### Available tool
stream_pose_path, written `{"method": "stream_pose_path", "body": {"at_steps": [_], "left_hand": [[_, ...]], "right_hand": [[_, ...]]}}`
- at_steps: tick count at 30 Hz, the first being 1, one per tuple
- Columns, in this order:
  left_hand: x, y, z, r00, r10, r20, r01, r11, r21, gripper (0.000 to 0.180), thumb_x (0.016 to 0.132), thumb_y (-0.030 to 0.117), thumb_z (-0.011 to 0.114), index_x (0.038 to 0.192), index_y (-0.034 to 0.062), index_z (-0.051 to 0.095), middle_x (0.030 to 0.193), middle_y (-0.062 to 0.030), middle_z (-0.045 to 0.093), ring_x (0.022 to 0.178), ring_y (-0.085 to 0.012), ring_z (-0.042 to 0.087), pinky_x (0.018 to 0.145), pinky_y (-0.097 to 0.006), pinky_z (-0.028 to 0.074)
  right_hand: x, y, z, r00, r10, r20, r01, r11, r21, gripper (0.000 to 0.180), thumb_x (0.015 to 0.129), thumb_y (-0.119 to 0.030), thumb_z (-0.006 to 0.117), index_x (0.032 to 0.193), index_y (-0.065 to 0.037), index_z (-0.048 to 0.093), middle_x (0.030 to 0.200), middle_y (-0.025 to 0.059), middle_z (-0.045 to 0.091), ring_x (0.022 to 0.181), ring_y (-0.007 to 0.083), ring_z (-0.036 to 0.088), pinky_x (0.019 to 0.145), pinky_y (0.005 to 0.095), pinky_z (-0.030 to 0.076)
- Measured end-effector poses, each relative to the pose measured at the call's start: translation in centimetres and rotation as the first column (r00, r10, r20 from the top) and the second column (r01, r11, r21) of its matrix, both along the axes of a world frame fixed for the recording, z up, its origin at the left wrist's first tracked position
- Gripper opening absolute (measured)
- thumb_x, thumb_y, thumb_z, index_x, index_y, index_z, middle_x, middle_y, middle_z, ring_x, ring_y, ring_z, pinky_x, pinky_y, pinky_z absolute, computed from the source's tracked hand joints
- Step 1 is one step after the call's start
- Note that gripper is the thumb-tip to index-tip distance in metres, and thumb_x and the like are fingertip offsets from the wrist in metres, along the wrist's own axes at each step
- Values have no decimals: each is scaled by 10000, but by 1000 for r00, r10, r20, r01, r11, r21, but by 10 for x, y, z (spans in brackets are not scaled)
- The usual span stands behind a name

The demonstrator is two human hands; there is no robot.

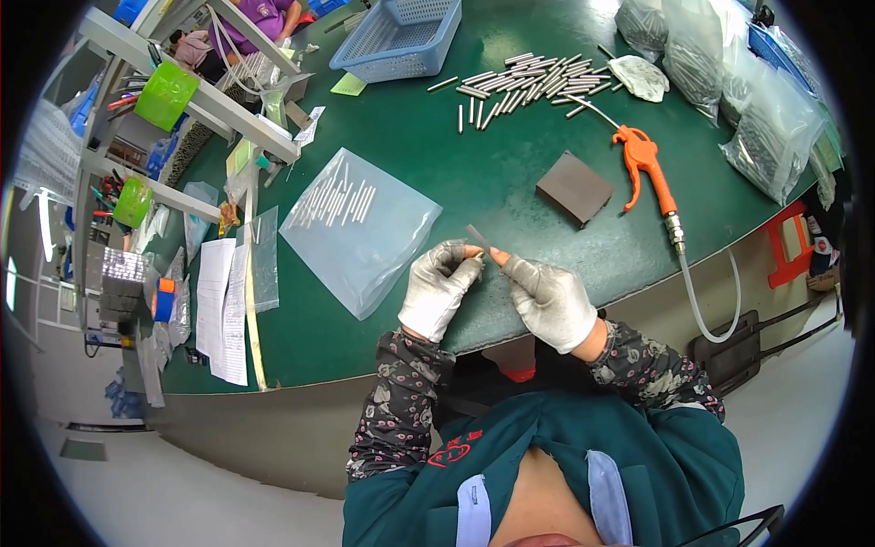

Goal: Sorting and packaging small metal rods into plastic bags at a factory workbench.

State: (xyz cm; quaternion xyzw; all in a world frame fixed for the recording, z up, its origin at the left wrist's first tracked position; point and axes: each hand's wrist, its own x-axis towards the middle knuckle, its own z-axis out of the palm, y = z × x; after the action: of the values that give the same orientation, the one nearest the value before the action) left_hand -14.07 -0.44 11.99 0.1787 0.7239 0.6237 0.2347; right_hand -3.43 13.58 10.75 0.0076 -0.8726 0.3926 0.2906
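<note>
Both of my hands wear whitish gloves with bare fingertips, and they meet near the table's front edge. My right hand (550,296) pinches a thin, flat greyish strip (477,235) that sticks up between the fingertips. My left hand (444,287) is closed just beside it, thumb against forefinger; what lies in that pinch is too small to make out. To the left, several slim metal pins (339,202) rest in a row on a clear plastic bag (378,246). Farther off lies a loose heap of metal pins (538,80). A dark brown block (574,189) sits right of my hands.
An orange air gun (645,164) lies at the right, its pale hose (697,305) hanging over the edge. Filled plastic bags (775,137) stand at the far right. A blue basket (396,46) is at the back. Papers (223,301) and a grey rack (210,96) line the left.
</note>
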Motion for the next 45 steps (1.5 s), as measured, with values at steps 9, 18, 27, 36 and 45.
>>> {"method": "stream_pose_path", "body": {"at_steps": [9, 18, 27, 36, 45], "left_hand": [[-2, -1, -4, 999, 11, -31, -11, 1000, -4, 133, 830, 39, 648, 945, -26, 635, 725, -18, 623, 643, -67, 559, 602, -215, 460], [2, 2, -7, 998, -16, -58, 17, 999, 27, 102, 828, 15, 639, 924, -21, 644, 728, -15, 621, 642, -70, 558, 604, -213, 462], [0, -1, -1, 1000, -4, 17, 4, 999, 37, 137, 834, 23, 640, 963, -22, 637, 735, -23, 627, 644, -72, 565, 605, -207, 458], [0, 1, -8, 999, 11, 49, -16, 996, 92, 112, 826, 31, 651, 921, -23, 624, 737, -23, 625, 652, -76, 566, 606, -216, 464], [2, 2, -5, 1000, -5, 18, 4, 999, 45, 152, 826, 32, 645, 968, -22, 649, 733, -13, 618, 649, -65, 549, 601, -208, 447]], "right_hand": [[3, -1, 0, 999, 30, 16, -31, 999, 40, 485, 741, -3, 579, 1214, -112, 585, 730, 100, 625, 628, 268, 625, 543, 372, 495], [-15, -5, -6, 1000, 2, -13, -3, 996, -86, 413, 783, -34, 576, 1189, -109, 592, 782, 122, 638, 668, 282, 633, 578, 379, 514], [0, -1, -2, 999, 18, -50, -20, 999, -37, 462, 767, 7, 583, 1214, -113, 584, 751, 107, 624, 625, 276, 616, 553, 364, 502], [2, -4, -3, 1000, 15, 27, -15, 1000, 7, 488, 760, 12, 568, 1230, -118, 571, 757, 103, 626, 640, 285, 614, 554, 378, 494], [-11, 1, -10, 999, -28, -42, 21, 988, -153, 417, 801, -20, 574, 1208, -110, 594, 823, 141, 652, 670, 291, 636, 590, 373, 518]]}}
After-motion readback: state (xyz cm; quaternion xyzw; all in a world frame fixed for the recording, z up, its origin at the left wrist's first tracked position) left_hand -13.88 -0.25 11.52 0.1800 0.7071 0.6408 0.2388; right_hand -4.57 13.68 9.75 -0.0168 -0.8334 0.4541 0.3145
